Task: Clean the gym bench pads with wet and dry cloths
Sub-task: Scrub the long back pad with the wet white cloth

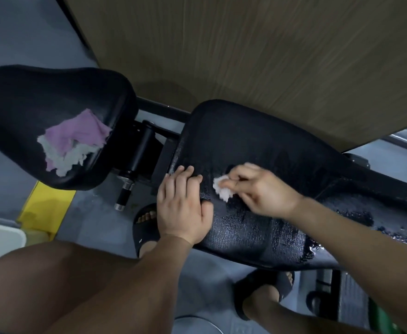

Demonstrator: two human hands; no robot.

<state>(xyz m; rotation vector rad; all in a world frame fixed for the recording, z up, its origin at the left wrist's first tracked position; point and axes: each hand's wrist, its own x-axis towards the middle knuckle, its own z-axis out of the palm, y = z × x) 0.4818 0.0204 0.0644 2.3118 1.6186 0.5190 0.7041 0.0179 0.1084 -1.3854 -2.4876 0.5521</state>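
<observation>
Left hand (182,203) lies flat at the wet pad's (282,165) near edge; right hand (258,189) beside it pinches a white cloth (223,189).

most of the white cloth (222,189) is buried under the curled fingers of the right grip (253,189), whose knuckles are smeared by blur. the left grip (183,208) lies flat over the near edge of the long pad (282,153), hiding it there. far beyond the right grip the pad runs off the frame. a black sandal (144,235) is partly covered by the left grip. well left of it, a white container (0,237) is cut by the edge.
</observation>
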